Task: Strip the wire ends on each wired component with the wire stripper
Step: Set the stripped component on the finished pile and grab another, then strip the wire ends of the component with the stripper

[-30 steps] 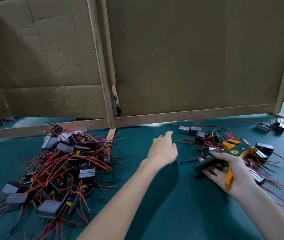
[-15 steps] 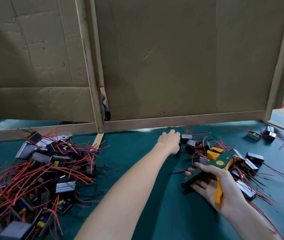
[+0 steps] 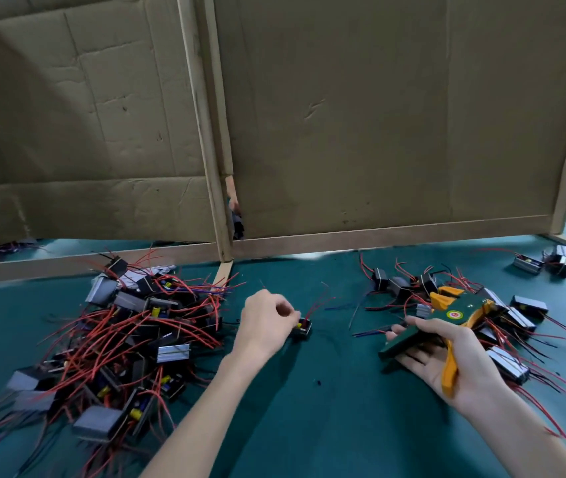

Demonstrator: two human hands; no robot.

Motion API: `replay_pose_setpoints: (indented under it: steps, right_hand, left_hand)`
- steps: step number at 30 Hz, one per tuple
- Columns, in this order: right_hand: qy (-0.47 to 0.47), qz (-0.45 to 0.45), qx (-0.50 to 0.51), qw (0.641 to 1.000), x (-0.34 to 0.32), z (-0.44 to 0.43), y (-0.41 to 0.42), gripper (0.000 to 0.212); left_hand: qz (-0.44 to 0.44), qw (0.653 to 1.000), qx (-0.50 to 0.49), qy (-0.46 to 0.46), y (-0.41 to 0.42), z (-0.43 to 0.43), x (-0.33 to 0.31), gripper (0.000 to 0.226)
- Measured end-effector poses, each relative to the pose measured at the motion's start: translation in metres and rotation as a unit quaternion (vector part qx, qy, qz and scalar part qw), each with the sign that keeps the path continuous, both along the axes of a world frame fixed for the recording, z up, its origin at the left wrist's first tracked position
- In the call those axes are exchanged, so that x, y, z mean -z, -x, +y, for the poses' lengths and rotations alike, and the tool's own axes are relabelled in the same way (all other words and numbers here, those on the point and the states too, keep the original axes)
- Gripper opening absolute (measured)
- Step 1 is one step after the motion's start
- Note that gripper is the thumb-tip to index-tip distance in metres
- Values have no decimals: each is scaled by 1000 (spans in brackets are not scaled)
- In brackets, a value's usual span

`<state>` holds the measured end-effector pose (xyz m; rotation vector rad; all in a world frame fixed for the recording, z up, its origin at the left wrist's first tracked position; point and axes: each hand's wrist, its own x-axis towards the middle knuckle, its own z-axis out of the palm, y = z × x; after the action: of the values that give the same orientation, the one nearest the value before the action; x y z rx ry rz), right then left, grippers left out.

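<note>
A cardboard partition [image 3: 378,115] stands across the back of your green table [image 3: 326,426]. To your left lies the big heap of wired components [image 3: 129,332], red leads tangled; a smaller scatter [image 3: 509,322] lies loose to your right. Your right hand [image 3: 447,363], palm up, curls round the wire stripper [image 3: 447,322] at the edge of that scatter. Your left hand [image 3: 267,322] pinches one component [image 3: 301,327] low over the table between the two piles, its red wires pointing away from you.

A small assembly workshop: a green bench [image 3: 326,426] heaped with wired components [image 3: 126,339], screened by cardboard dividers [image 3: 378,115] on wooden frames, a wire stripper [image 3: 447,322] in hand
</note>
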<state>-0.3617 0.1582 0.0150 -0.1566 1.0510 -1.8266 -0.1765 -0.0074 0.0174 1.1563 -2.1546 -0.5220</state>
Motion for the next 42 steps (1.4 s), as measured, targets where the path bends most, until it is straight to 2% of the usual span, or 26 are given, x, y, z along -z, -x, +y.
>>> replay_pose_setpoints:
  steps: [1, 4, 8, 12, 15, 23, 30, 34, 39, 42]
  right_hand:
    - [1, 2, -2, 1000, 0, 0, -1, 21]
    - [-1, 4, -7, 1000, -1, 1, -4, 23]
    - [-7, -3, -44, 999, -4, 2, -7, 30]
    - [-14, -10, -124, 992, -7, 2, -11, 44]
    - [-2, -4, -178, 984, -7, 2, -16, 46]
    - [37, 99, -251, 962, -11, 7, -27, 41]
    - [60, 174, -228, 956, -9, 5, -34, 46]
    - [70, 209, -260, 940, -13, 6, -37, 49]
    - [77, 228, -318, 917, -10, 7, -46, 57]
    - [86, 235, -333, 909, -10, 7, -50, 54]
  left_hand:
    - [27, 1000, -11, 0, -1, 1, 4, 6]
    - [129, 991, -41, -21, 2, 4, 13, 26]
    - [263, 959, -68, -85, 5, 5, 17, 39]
    - [364, 911, 5, -193, 6, 3, 7, 24]
    - [356, 912, 74, -188, 6, 4, -4, 14]
    - [322, 913, 176, -179, -1, 11, -39, 16]
    - [259, 918, 251, -163, -20, 16, -59, 15]
    - [203, 928, 269, -155, -29, 20, -60, 13]
    - [234, 907, 283, -206, -30, 26, -64, 9]
    - [243, 899, 286, -224, -29, 29, -66, 6]
